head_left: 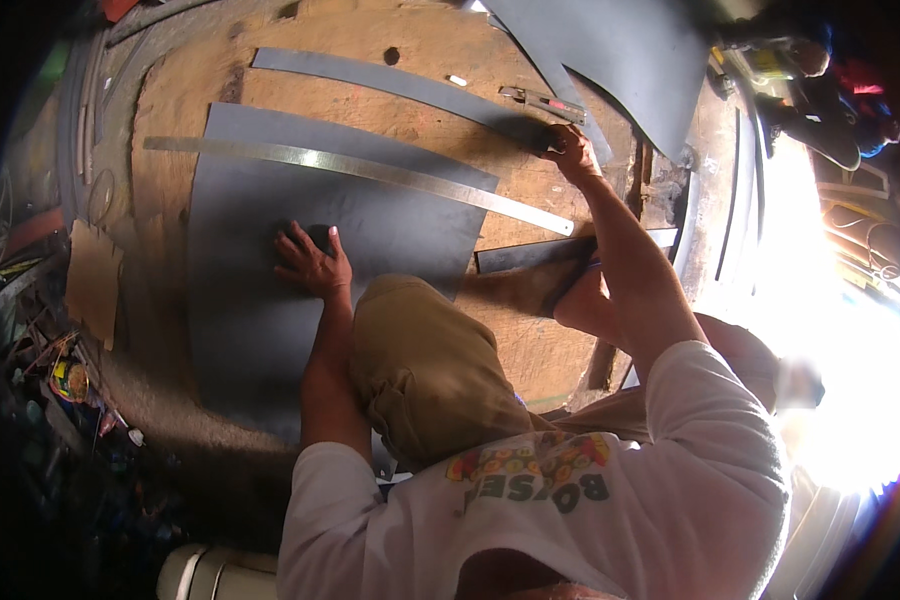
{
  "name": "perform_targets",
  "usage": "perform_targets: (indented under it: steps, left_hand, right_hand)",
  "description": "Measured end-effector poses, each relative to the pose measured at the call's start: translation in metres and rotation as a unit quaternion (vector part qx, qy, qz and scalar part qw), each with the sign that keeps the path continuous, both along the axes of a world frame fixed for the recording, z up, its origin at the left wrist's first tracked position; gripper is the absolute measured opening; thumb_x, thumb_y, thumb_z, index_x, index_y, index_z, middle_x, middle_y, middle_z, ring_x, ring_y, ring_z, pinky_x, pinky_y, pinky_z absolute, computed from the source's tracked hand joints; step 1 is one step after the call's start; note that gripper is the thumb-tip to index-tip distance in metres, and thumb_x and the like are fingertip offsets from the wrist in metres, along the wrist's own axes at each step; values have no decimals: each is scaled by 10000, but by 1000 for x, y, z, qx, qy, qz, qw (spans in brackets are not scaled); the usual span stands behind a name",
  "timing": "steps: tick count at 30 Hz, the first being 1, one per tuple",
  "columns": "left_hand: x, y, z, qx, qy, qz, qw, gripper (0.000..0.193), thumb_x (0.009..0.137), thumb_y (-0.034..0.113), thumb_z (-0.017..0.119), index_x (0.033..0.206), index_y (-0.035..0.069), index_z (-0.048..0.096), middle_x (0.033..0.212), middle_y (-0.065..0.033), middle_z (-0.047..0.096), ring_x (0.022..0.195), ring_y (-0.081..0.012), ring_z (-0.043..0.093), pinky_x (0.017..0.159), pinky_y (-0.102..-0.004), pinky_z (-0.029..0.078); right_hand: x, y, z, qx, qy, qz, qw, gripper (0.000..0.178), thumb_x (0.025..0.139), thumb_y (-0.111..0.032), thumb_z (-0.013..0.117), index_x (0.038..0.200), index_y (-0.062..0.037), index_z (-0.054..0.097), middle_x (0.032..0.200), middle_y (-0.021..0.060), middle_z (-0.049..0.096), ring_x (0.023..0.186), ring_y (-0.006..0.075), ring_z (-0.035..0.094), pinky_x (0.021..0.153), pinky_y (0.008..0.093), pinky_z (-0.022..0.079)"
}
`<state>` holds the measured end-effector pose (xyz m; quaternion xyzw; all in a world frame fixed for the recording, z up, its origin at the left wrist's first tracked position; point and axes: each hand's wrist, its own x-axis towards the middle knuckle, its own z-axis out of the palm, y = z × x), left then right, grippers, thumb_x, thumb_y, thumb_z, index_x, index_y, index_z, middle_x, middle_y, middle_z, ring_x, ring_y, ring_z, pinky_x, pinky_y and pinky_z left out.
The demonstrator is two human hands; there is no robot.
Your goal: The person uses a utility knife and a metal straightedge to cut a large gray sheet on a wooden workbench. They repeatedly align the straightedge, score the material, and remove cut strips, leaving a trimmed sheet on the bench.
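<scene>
White shirt cloth (pixel 540 510) lies nearest; beyond, the left hand (pixel 315 265) rests spread-fingered on a dark sheet (pixel 250 320) atop wood (pixel 430 50). Curled fingers bring the right hand (pixel 573 158) to a dark strip's (pixel 370 76) end; gripping or merely touching, I cannot tell. Lower left, a pale rounded object (pixel 240 582) may be a container, its contents hidden.

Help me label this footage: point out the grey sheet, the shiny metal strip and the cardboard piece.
Grey sheet (pixel 390 228): head view, on its bare surface.
Shiny metal strip (pixel 370 170): head view, mid-length.
Cardboard piece (pixel 93 285): head view, near its middle.
</scene>
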<state>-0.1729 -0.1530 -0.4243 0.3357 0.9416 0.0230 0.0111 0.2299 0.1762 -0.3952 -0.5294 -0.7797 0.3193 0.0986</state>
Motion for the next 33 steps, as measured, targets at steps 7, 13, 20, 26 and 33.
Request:
perform_targets:
  steps: [7, 13, 20, 26, 33]
  left_hand:
    - [0, -4, -5, 32, -3, -4, 999, 852, 992, 714, 398, 1628, 163, 267, 1681, -181, 229, 1586, -346, 161, 1225, -686, 116]
    - [0, 3, 1, -3, -25, 1, 1000, 854, 997, 701, 411, 1641, 166, 244, 1683, -192, 226, 1585, -353, 163, 1237, -679, 101]
    - [-4, -3, -4, 17, -20, 10, 1000, 852, 1000, 716, 375, 1639, 166, 251, 1688, -188, 216, 1579, -352, 180, 1238, -676, 100]
    - [-1, 4, 7, -61, -4, 9, 998, 865, 1000, 742, 315, 1649, 179, 221, 1693, -176, 207, 1587, -333, 158, 1246, -669, 64]
    - [-7, -5, 4, -29, -31, 28, 999, 845, 1007, 741, 292, 1652, 200, 216, 1700, -142, 204, 1595, -307, 136, 1255, -658, 61]
  right_hand:
    - [11, 4, -15, 47, -9, 44, 998, 549, 762, -143, 884, 1235, -22, 635, 1146, 149, 661, 1013, 310, 671, 885, 407, 547]
    - [11, 6, -13, 68, -26, 35, 997, 592, 696, -127, 907, 1217, -54, 637, 1135, 139, 667, 987, 322, 665, 862, 413, 548]
    - [-4, -2, 0, 79, -65, 16, 995, 685, 767, -242, 892, 1360, -77, 590, 1238, 181, 647, 1179, 394, 603, 1013, 478, 503]
    - [-9, -69, -7, 279, -102, 87, 951, 567, 820, -307, 845, 1268, -33, 635, 1201, 201, 641, 1168, 418, 590, 1114, 549, 420]
    - [-36, -141, 11, 166, -78, 145, 972, 542, 834, -390, 833, 1260, -111, 647, 1220, 122, 620, 1148, 355, 580, 950, 511, 461]
